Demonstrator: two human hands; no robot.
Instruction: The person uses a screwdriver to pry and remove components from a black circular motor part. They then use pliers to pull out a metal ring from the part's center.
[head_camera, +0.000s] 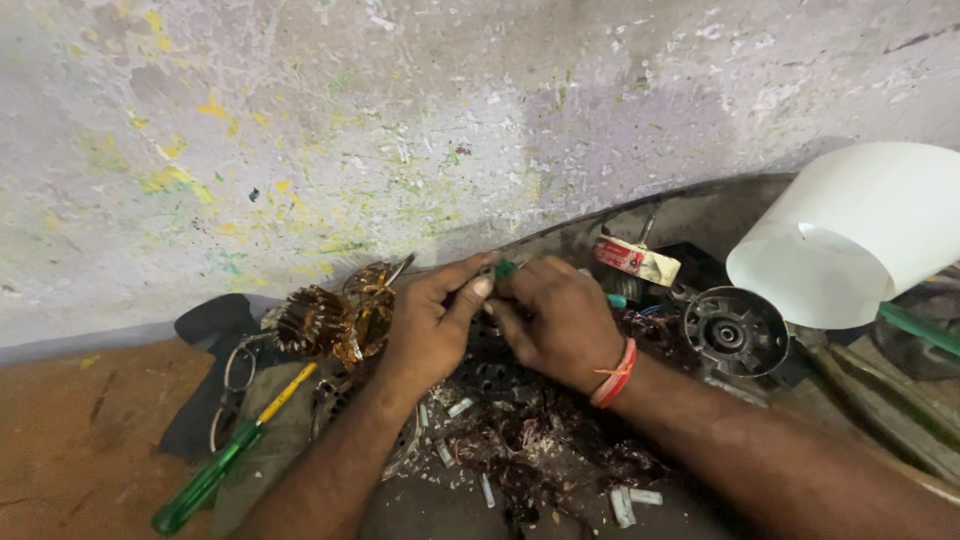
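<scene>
Two hands meet at the centre: the left hand (432, 322) and right hand (556, 322) pinch together a small green-tipped tool (506, 268), its tip pointing to twelve o'clock, over a dark motor stator (490, 372).

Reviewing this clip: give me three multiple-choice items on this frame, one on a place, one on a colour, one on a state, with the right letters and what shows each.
1. Where does the green-handled screwdriver lie?
A. By the person's left forearm, on the floor
B. Under the white plastic cover
C. On the roll of tape

2. What colour is the band on the right wrist?
A. Blue
B. Orange-red
C. Black

3. How are the two hands placed?
A. Far apart, both flat on the floor
B. One is out of view
C. Close together, pinching a small green-tipped piece

Answers:
1 A: it lies at lower left, beside the dark cloth.
2 B: the band shows orange-red.
3 C: the left hand and right hand meet at the green-tipped piece.
</scene>
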